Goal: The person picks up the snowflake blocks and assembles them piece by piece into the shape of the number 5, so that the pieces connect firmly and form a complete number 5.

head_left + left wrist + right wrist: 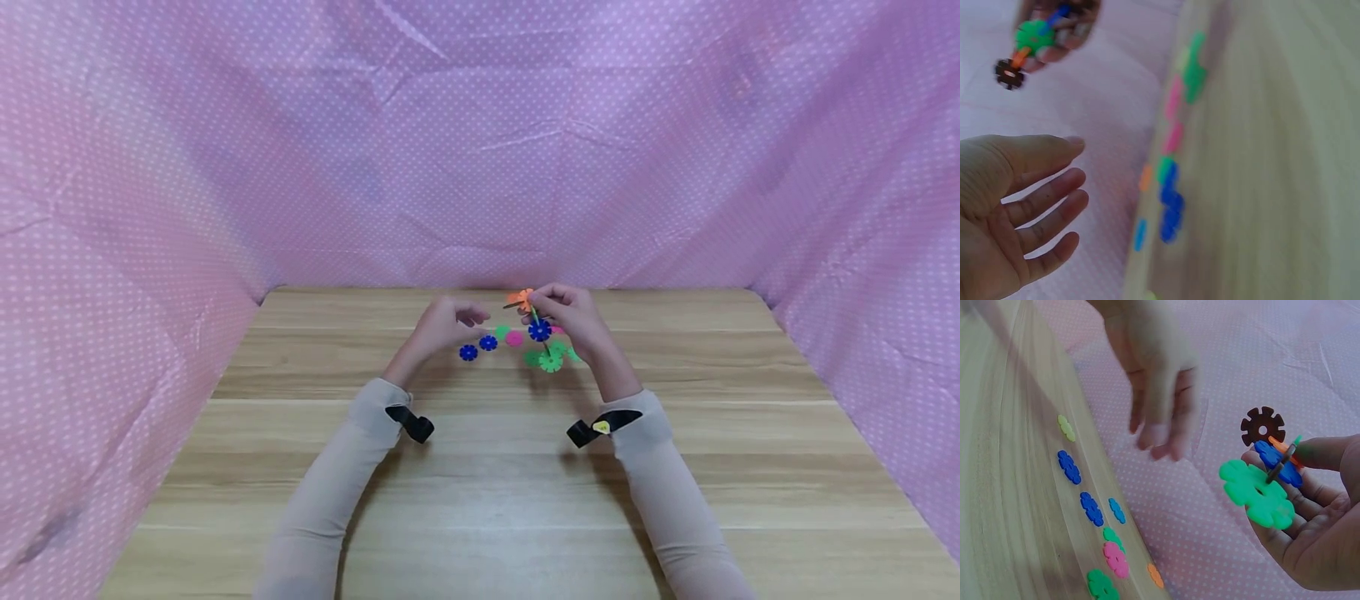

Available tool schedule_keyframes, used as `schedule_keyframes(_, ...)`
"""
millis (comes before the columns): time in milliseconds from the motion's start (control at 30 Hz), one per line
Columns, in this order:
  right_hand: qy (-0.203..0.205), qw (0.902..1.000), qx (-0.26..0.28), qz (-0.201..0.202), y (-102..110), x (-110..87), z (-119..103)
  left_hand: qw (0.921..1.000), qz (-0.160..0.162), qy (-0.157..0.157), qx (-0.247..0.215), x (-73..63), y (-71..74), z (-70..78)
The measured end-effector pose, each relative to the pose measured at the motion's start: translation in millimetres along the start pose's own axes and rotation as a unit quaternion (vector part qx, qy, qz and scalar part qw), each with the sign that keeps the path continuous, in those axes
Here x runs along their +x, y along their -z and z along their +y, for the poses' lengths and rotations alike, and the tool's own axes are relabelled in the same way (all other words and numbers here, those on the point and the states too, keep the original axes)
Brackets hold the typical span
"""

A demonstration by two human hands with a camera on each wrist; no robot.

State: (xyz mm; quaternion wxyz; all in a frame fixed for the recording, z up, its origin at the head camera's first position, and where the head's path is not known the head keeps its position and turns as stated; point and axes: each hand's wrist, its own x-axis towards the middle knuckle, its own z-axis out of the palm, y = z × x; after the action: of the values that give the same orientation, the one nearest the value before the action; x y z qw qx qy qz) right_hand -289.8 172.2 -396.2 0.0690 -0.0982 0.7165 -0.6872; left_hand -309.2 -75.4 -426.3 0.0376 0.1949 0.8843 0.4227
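Observation:
My right hand (576,321) pinches a joined chain of slotted plastic flower discs above the table. In the right wrist view, the chain has a green disc (1247,492) at its near end, a blue disc (1275,464), an orange disc (1292,457) close to the thumb, and a dark brown disc (1252,427) sticking out beyond. Another brown disc, seen edge-on, lies between green and blue. My left hand (441,325) hovers to the left of the chain with fingers apart and holding nothing. Beneath it are two loose blue discs (468,352), not touched.
Loose discs lie along the wooden table's (495,500) far part: yellow (1066,428), light blue (1117,510), pink (1116,559), orange (1155,575) and several green (1102,585). A pink dotted cloth (480,167) hangs behind and at both sides.

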Motion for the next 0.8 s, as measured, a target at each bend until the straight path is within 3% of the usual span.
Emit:
schedule_keyframes(167, 0.0, 1.0, 0.0, -0.001, -0.6, -1.0, -1.8, 0.9958, -0.06, 0.032, 0.06, -3.2, -3.2, -15.0)
schedule_keyframes(267, -0.003, 1.0, -0.006, -0.003, -0.7, -1.5, -2.0, 0.9923, -0.075, 0.041, 0.09, -4.9, -5.0, -22.4)
schedule_keyframes(567, 0.0, 0.9999, -0.011, -0.007, -0.7, -2.0, -1.8, 0.9896, -0.07, 0.03, 0.122, -5.2, -10.1, -34.2)
schedule_keyframes(800, -0.004, 0.9999, -0.009, -0.008, -2.3, -2.7, -2.1, 0.9902, -0.066, 0.035, 0.118, -6.7, -11.9, -34.8)
